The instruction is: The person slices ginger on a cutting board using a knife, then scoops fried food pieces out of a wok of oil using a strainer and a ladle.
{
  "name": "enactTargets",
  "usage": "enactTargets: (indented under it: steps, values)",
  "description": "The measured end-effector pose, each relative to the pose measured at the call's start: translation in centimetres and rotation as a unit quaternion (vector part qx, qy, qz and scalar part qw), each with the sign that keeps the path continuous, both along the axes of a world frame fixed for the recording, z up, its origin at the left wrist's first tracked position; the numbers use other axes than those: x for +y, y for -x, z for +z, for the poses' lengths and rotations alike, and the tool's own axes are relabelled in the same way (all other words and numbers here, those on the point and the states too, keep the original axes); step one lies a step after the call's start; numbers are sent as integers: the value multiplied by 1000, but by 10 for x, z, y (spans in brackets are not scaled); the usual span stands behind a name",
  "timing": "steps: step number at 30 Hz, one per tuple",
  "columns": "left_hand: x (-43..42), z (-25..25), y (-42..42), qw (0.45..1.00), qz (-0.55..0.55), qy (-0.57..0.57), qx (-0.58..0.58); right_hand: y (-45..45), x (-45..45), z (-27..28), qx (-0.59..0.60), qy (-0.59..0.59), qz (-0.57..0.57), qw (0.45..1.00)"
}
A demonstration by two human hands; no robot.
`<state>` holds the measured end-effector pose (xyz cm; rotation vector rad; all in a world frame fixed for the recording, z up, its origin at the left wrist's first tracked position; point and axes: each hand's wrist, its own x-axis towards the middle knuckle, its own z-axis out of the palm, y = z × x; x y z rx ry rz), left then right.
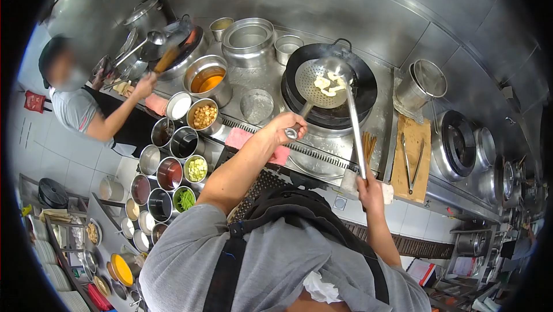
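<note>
My left hand [287, 128] is wrapped round the short handle of a perforated skimmer [306, 88], held over a large black wok [364, 94] on the stove. Pale, whitish food pieces [330, 85] lie in the skimmer's bowl. Lower on the right, my right hand [371, 192] grips the end of a long-handled ladle [355, 130]. Its bowl reaches up to the food at the skimmer, partly blurred. A pink cloth [280, 155] lies on the stove edge, just below my left hand.
At left, a co-worker [86, 102] handles tools over another wok [193, 47]. Several ingredient pots surround diced green vegetables [197, 169]. A pot of orange liquid [208, 82] stands nearby. Tongs [412, 165] rest on a board [401, 181] at right.
</note>
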<state>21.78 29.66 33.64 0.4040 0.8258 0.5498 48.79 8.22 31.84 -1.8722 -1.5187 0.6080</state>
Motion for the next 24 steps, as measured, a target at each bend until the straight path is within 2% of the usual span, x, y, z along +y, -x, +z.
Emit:
enactTargets:
  steps: [2, 3, 6, 8, 12, 13, 16, 18, 20, 22, 24]
  values:
    - [0, 0, -2, 999, -30, -15, -3, -5, 31, -45, -118, 10, 30, 993]
    - [-3, -8, -1, 999, -32, -14, -1, -4, 33, -45, -116, 12, 27, 993]
    - [3, -16, 7, 1000, -5, 5, -27, 9, 55, -31, -37, 40, -20, 998]
    - [0, -3, 6, 1000, 1, -21, -9, 18, 51, 5, 107, 71, -50, 991]
    - [5, 2, 5, 999, 9, -17, -46, 22, 41, 44, 88, 19, -37, 995]
    - [4, 5, 5, 999, 12, -18, -47, 19, 38, 39, 86, -12, -30, 996]
    - [1, 10, 2, 999, 12, -25, -29, 17, 32, 24, 71, -11, -17, 997]
    - [0, 11, 0, 999, 1, -35, -32, 21, 34, 3, 6, -3, -7, 1000]
    - [7, -3, -2, 999, -3, -12, -42, 13, 49, -42, -114, -36, 15, 993]
    - [6, -8, -4, 999, -3, 6, -53, 13, 66, -39, -117, -33, 9, 993]
    - [-4, -13, -2, 999, -9, 5, -31, 15, 71, -32, 1, 20, -4, 1000]
